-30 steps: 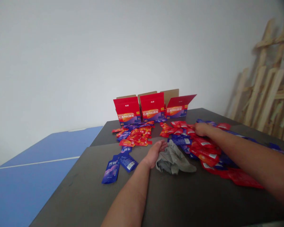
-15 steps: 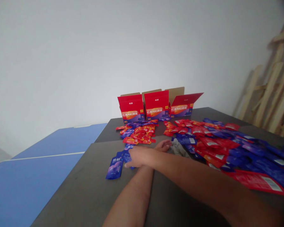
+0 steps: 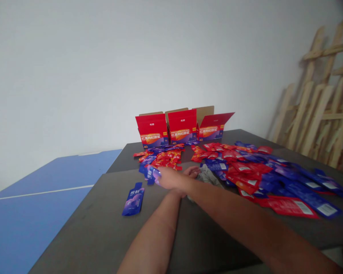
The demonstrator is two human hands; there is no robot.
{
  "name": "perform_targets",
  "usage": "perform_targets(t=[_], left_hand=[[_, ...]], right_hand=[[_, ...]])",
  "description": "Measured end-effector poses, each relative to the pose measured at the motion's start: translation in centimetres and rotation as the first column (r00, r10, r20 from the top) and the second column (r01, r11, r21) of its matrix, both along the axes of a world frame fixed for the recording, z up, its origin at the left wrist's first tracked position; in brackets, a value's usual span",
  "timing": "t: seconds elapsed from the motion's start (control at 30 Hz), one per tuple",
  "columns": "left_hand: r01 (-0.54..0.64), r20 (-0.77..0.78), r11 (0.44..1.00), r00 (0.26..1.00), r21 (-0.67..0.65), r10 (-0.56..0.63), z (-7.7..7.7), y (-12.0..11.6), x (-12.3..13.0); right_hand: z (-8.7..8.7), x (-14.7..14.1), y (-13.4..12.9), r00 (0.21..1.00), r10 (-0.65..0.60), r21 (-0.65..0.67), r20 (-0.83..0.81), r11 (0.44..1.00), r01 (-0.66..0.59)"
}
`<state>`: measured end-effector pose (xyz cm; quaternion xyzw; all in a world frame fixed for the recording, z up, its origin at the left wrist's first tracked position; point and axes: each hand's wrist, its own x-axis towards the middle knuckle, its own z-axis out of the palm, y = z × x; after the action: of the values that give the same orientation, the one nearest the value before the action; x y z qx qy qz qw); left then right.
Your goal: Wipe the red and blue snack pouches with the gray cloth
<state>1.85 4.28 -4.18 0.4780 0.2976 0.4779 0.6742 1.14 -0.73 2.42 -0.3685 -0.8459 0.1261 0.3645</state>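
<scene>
Lying at 9 o'clock from the right hand (image 3: pixel 169 178), a blue sachet (image 3: pixel 150 173) touches its outstretched fingers; whether they grip it cannot be told. The left hand (image 3: pixel 192 172), half hidden past the right forearm, sits loosely curled beside a grey cloth (image 3: pixel 208 177), its grip unclear. A lone sachet (image 3: pixel 133 199) lies at 7 o'clock, a small heap of sachets (image 3: pixel 162 160) at 12 before three red boxes (image 3: pixel 181 125), and a larger heap (image 3: pixel 263 182) at 3, all on a dark table (image 3: pixel 74 228).
</scene>
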Motion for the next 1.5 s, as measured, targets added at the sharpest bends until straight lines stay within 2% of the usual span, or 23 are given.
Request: perform_targets(t=[0.1,0.17,0.23,0.3,0.37,0.47,0.57,0.63,0.7,0.77,0.83,0.87,0.97,1.03,1.13,1.23,1.3,1.4,1.5], left_hand=[[-0.058,0.077,0.998,0.995,-0.002,0.058,0.3,-1.4,-0.1],[-0.078,0.122,0.997,0.989,-0.023,0.080,0.9,-2.1,-0.4],[-0.066,0.178,0.996,0.981,-0.051,0.074,1.7,-2.3,-0.6],[-0.036,0.250,0.997,0.967,-0.075,0.054,2.5,-2.5,-0.8],[-0.010,0.285,0.997,0.958,-0.083,0.033,3.1,-2.7,-0.8],[-0.012,0.229,0.998,0.973,-0.062,0.026,3.3,-3.2,-0.6],[-0.094,0.186,0.992,0.977,-0.079,0.107,3.2,-3.3,-0.6],[-0.155,0.205,0.981,0.962,-0.120,0.178,3.1,-3.1,-0.7],[-0.200,0.251,0.968,0.939,-0.149,0.233,3.2,-2.7,-1.0],[-0.243,0.301,0.957,0.911,-0.159,0.282,3.2,-2.3,-1.3],[-0.286,0.333,0.944,0.885,-0.165,0.326,3.3,-2.0,-1.5],[-0.309,0.341,0.936,0.873,-0.170,0.350,3.4,-1.9,-1.7],[-0.360,0.336,0.914,0.850,-0.190,0.405,3.5,-1.7,-2.0],[-0.378,0.329,0.904,0.843,-0.200,0.425,3.5,-1.6,-2.1],[-0.388,0.334,0.899,0.836,-0.203,0.436,3.6,-1.6,-2.2],[-0.396,0.343,0.895,0.827,-0.207,0.445,3.5,-1.7,-2.1],[-0.386,0.328,0.898,0.837,-0.211,0.437,3.4,-1.7,-2.1],[-0.337,0.278,0.919,0.880,-0.205,0.385,3.3,-1.9,-1.8],[-0.300,0.238,0.937,0.911,-0.180,0.337,3.3,-2.3,-1.4]], right_hand=[[1.1,4.8,0.7,0.976,-0.193,-0.067,-0.103,0.980,0.187],[1.1,8.3,1.2,0.940,-0.299,-0.108,-0.166,0.953,0.284],[0.2,11.4,1.5,0.859,-0.416,-0.206,-0.298,0.907,0.368],[-1.3,13.3,1.7,0.807,-0.478,-0.230,-0.347,0.878,0.421],[-2.8,13.9,1.8,0.809,-0.490,-0.234,-0.324,0.870,0.434],[-4.2,13.3,1.8,0.875,-0.399,-0.160,-0.273,0.916,0.368],[-4.3,12.7,1.8,0.938,-0.277,-0.071,-0.209,0.961,0.268],[-4.1,12.9,2.0,0.951,-0.253,-0.030,-0.179,0.967,0.252],[-4.1,13.5,2.2,0.936,-0.317,0.027,-0.155,0.946,0.324],[-4.3,14.0,2.3,0.894,-0.439,0.075,-0.085,0.892,0.445],[-4.6,14.2,2.2,0.854,-0.517,0.092,0.056,0.854,0.512],[-4.7,14.2,2.2,0.842,-0.521,0.091,0.136,0.853,0.513],[-4.9,13.9,2.1,0.829,-0.460,0.059,0.318,0.882,0.467],[-4.9,13.9,2.2,0.840,-0.400,0.031,0.367,0.908,0.419],[-4.4,14.2,2.3,0.897,-0.302,0.040,0.323,0.951,0.306],[-3.7,14.9,2.2,0.955,-0.235,0.129,0.184,0.968,0.213],[-3.3,15.3,2.0,0.979,-0.146,0.183,0.140,0.976,0.119],[-3.0,15.3,1.6,0.979,-0.002,0.221,0.204,0.974,-0.044],[-3.3,15.1,1.6,0.972,0.012,0.217,0.233,0.974,-0.064]])
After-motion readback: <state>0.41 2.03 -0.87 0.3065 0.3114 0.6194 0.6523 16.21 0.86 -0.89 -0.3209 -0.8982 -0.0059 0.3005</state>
